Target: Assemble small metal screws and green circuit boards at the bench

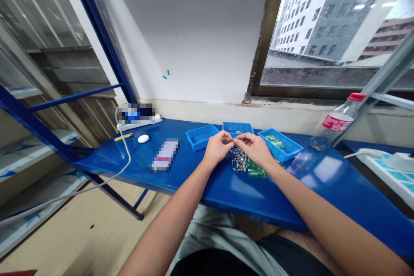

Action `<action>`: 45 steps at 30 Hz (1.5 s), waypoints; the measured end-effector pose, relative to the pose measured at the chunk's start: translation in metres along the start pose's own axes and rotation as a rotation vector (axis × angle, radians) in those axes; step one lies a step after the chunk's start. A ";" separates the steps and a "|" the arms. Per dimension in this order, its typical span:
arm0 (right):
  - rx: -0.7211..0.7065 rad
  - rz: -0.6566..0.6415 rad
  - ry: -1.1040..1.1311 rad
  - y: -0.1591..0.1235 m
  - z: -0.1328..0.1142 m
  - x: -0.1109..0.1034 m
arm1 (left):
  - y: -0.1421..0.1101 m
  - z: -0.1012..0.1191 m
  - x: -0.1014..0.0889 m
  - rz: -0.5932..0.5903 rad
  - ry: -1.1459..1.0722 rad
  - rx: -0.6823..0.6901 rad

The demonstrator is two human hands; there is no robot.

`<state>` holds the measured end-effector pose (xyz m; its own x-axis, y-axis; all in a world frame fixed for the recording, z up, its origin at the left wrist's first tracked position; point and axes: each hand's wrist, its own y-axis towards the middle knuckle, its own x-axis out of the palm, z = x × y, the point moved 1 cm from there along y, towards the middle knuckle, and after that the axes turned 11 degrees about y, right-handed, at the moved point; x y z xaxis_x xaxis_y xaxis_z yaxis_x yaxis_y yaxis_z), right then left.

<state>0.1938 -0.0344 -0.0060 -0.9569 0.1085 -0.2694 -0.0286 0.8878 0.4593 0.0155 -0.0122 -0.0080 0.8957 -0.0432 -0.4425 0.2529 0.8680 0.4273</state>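
Note:
My left hand [217, 146] and my right hand [255, 147] meet above the blue table [181, 177], fingertips pinched together on a small metal part too tiny to name. Just below them lies a pile of small silver components [238, 160]. A green circuit board [256, 169] rests on the table under my right hand. Three blue trays stand behind the hands: the left tray [202, 136], the middle tray [238, 128] and the right tray [280, 143], which holds green boards.
A plastic bottle [336, 124] with a red cap leans at the right by the window. A white power strip [393, 168] lies far right. On the table's left are a white round object [143, 139], a yellow pen [123, 137] and a white cable [124, 155].

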 end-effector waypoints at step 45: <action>0.137 0.065 0.081 0.011 0.014 -0.009 | -0.004 -0.010 0.003 -0.198 0.547 0.251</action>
<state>0.2062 -0.0192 -0.0105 -0.9759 0.1357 -0.1711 0.0680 0.9333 0.3525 0.0136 -0.0107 -0.0189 0.5237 0.1255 -0.8426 0.5321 0.7242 0.4386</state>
